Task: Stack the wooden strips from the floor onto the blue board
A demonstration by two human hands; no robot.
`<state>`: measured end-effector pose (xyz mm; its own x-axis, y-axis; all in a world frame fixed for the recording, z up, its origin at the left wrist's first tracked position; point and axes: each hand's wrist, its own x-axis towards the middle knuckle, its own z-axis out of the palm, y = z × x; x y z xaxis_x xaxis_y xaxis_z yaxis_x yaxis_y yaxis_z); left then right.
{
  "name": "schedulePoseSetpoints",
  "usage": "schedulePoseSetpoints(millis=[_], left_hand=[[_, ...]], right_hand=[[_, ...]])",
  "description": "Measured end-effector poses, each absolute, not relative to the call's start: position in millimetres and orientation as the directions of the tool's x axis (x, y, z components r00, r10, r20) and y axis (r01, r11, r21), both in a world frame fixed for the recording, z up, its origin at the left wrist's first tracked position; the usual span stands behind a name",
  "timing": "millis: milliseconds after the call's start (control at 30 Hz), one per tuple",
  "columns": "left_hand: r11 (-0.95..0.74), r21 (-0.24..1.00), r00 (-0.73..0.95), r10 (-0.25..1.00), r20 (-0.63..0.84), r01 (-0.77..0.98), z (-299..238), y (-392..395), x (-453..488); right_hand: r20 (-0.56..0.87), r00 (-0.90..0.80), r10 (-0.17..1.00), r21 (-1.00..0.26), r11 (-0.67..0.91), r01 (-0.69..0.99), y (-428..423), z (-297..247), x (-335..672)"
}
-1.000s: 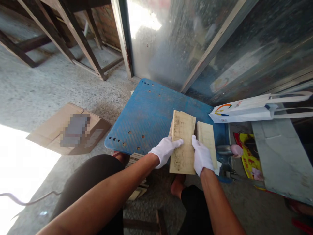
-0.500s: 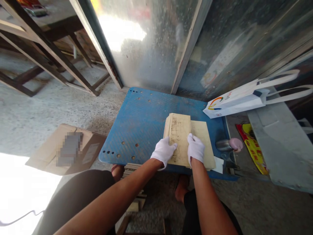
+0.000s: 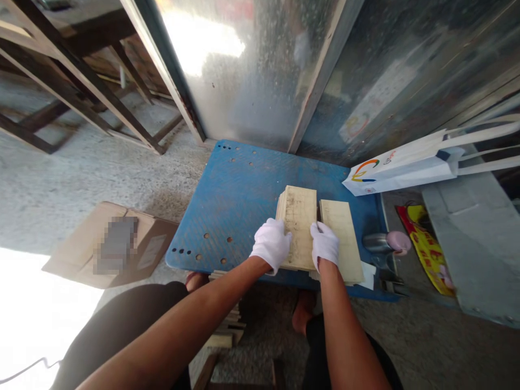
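Observation:
Both my hands wear white gloves. My left hand (image 3: 271,244) grips the near left edge of a stack of pale wooden boards (image 3: 298,216) lying on a blue perforated platform (image 3: 235,200). My right hand (image 3: 324,245) grips the same stack's near right edge, between it and a second stack of boards (image 3: 342,233) lying just to the right. The fingers of both hands curl over the boards.
A white paper bag (image 3: 406,165) lies at the platform's right. A metal flask with a pink cap (image 3: 384,242) sits by the right corner. A flattened cardboard box (image 3: 109,244) lies on the concrete at left. More wood pieces (image 3: 225,330) lie under the platform's near edge. Metal sheeting rises behind.
The left board stack, lifted and tilted a second ago, now lies flat on the platform beside the right stack. Both hands stayed on its near end.

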<state>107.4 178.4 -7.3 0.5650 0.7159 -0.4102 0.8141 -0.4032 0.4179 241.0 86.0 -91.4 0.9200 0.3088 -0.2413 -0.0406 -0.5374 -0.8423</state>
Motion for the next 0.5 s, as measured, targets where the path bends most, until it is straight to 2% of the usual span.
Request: schedulePoseSetpoints(millis=[133, 233, 300, 367, 500], left_hand=[[-0.298, 0.429, 0.461, 0.815, -0.35, 0.853, -10.1, 183.4, 100.6], [-0.139, 0.507, 0.333, 0.889, -0.315, 0.851, -15.9, 186.0, 94.6], [-0.061, 0.568, 0.304, 0.889, -0.344, 0.821, -22.5, 184.8, 92.3], [-0.013, 0.622, 0.33, 0.856, -0.398, 0.783, -30.8, 181.0, 92.6], [0.074, 0.693, 0.382, 0.79, -0.48, 0.717, -43.7, 170.7, 98.9]], right_hand=[[-0.231, 0.929, 0.288, -0.804, -0.594, -0.015, 87.6, -80.6, 238.6], [-0.095, 0.972, 0.216, -0.754, -0.653, 0.071, 91.3, -59.8, 237.2], [-0.015, 0.981, 0.192, -0.698, -0.705, 0.127, 93.7, -44.6, 236.2], [-0.076, 0.967, 0.244, -0.628, -0.765, 0.144, 94.9, -32.6, 234.2], [-0.358, 0.854, 0.376, -0.419, -0.882, 0.213, 92.6, -23.4, 228.9]])
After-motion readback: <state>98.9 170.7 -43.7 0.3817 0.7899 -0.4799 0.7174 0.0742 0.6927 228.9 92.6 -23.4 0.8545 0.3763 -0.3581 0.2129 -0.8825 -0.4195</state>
